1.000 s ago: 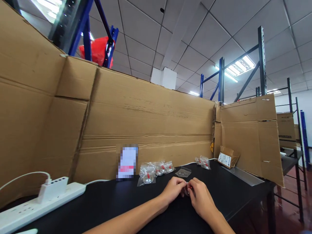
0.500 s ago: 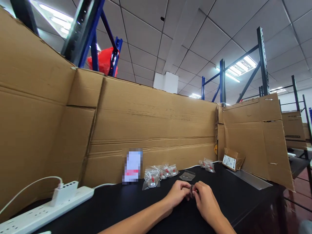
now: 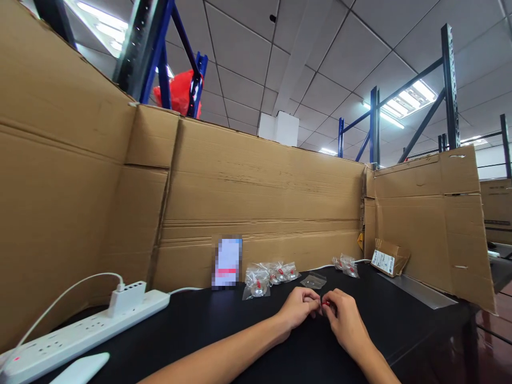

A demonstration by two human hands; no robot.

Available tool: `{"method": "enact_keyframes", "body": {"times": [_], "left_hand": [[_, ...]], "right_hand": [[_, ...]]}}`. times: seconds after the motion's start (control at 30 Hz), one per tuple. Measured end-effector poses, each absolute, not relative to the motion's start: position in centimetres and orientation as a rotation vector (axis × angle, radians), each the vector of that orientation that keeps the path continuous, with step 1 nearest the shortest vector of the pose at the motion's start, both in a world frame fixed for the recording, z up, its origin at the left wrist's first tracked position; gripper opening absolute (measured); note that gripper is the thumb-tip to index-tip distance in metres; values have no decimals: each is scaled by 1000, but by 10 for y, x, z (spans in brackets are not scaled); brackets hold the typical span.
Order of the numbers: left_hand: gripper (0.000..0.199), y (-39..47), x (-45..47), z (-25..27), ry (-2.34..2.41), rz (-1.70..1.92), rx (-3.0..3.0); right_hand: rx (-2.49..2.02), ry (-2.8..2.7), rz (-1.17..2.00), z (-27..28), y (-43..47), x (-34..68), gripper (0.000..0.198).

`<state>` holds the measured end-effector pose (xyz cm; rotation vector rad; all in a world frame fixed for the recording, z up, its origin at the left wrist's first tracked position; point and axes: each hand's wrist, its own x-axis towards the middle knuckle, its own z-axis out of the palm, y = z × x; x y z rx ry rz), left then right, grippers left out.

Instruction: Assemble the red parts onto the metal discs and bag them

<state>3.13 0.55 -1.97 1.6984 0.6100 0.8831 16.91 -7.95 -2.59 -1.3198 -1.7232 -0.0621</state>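
Over the black table, my left hand (image 3: 299, 308) and my right hand (image 3: 342, 313) meet with fingertips pinched together. Between them is a small round metallic piece with a red part (image 3: 327, 303), mostly covered by the fingers; its exact kind cannot be made out. Both hands grip it, the left at its near-left edge and the right at the red part. Just beyond the hands lies a flat clear plastic bag (image 3: 313, 281). Behind and to the left sit several clear bags (image 3: 258, 282) holding shiny round pieces with red parts.
More bagged pieces (image 3: 346, 265) lie at the back right, near a small open cardboard box (image 3: 389, 259) and a clear sheet (image 3: 420, 290). A phone-like screen (image 3: 227, 263) leans on the cardboard wall (image 3: 264, 186). A white power strip (image 3: 92, 333) and a white object (image 3: 82, 369) are at left.
The view has shifted, so the scene sits slightly further right and higher. A red part of the held piece now shows at my right fingertips. Both hands stay together.
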Motion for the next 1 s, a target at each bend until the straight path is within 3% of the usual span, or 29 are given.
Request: {"method": "enact_keyframes", "body": {"times": [1.0], "left_hand": [[20,3,28,-17,655,937,1848]], "right_hand": [[-1354,-1820,-157,-21,-83,178,17]]}}
